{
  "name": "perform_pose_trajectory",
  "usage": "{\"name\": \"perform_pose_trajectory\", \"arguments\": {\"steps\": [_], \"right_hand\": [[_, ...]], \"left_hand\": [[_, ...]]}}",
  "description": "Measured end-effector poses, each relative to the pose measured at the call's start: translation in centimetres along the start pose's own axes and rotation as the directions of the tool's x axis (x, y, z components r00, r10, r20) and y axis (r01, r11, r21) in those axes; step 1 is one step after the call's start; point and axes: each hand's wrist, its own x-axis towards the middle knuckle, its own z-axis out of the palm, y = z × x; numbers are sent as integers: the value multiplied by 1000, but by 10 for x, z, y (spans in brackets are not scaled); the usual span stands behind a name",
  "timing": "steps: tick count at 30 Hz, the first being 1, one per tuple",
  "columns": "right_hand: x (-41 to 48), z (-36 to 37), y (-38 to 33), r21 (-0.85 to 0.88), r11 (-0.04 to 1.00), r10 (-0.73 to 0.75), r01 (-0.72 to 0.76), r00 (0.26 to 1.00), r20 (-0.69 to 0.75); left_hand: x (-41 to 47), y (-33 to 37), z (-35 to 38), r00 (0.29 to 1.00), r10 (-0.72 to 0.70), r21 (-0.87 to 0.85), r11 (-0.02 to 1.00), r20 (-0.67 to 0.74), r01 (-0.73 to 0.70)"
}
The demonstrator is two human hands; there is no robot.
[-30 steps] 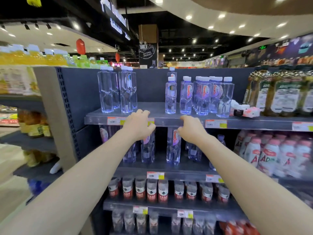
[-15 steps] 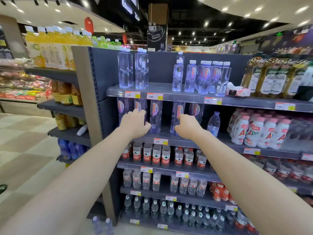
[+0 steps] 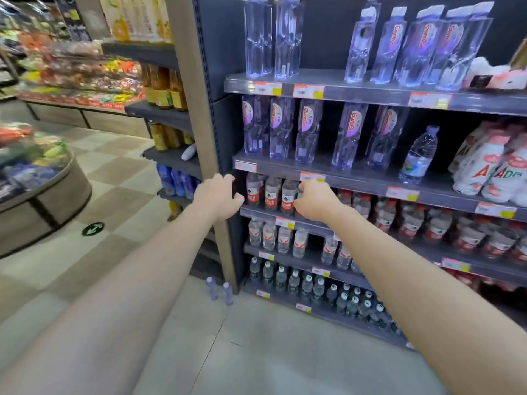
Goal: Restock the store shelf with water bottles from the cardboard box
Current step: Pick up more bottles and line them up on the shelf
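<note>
Both arms out straight fwd, forearms bare. L hand [image 3: 218, 196] sits in front of the shelf unit's corner post [image 3: 199, 115], back of hand to cam, fingers loosely curled, thumb pointing R; grasps nothing. R hand [image 3: 315, 201] is near it on the R, the two apart, fingers likewise slack-curled, nothing seen held. It hangs in front of a row of red-label bottles [image 3: 271, 195]; whether fingertips touch one cannot be told (blur). Btwn the hands: three of those bottles upright on their shelf. Just above both hands: shelf rail [image 3: 359, 182] w/ orange-yellow price tag [image 3: 312, 177] directly over R hand. On that shelf: tall square water bottles [image 3: 306, 132] w/ pink-purple labels, five upright in a spaced row, running from above L hand to up-R of R hand. Further R, small round bottle [image 3: 417, 159], blue cap, stands alone. One shelf higher: unlabelled clear bottles [image 3: 258, 41] above the hands, labelled group [image 3: 419, 44] off to the R. Below R hand: lower shelves of smaller bottles [image 3: 281, 240]. Below L hand, on floor [image 3: 256, 352] by the post foot: two small bottles [image 3: 227, 293] upright, side by side. Far R of R hand: white drink bottles [image 3: 490, 169], red lettering. Left of L hand: side shelves w/ amber bottles [image 3: 162, 86], round display bin [image 3: 48, 195], green floor sticker [image 3: 93, 228].
</note>
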Motion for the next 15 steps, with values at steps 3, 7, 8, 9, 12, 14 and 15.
{"name": "perform_pose_trajectory", "arguments": {"steps": [3, 7, 8, 9, 12, 14, 15], "right_hand": [[12, 45, -20, -7, 1000, -19, 19, 997, 80], [43, 110, -67, 38, 998, -63, 57, 982, 178], [51, 129, -81, 56, 996, -79, 68, 974, 210], [61, 150, -95, 74, 995, -89, 73, 966, 242], [97, 217, -134, 105, 994, -56, 21, 940, 337], [124, 264, -155, 96, 995, -4, -34, 929, 370], [139, 287, -163, 85, 995, 19, -57, 920, 392]], "left_hand": [[-5, -54, 28, 992, -104, -4, 995, 74, 105], [6, -140, 80, 952, -245, -75, 962, 185, 263], [9, -161, 92, 939, -268, -72, 955, 214, 289], [10, -177, 97, 928, -282, -67, 950, 243, 306], [28, -237, 126, 899, -312, -37, 940, 307, 339], [47, -278, 152, 881, -320, -40, 934, 348, 355], [55, -298, 166, 869, -326, -34, 931, 372, 363]]}}
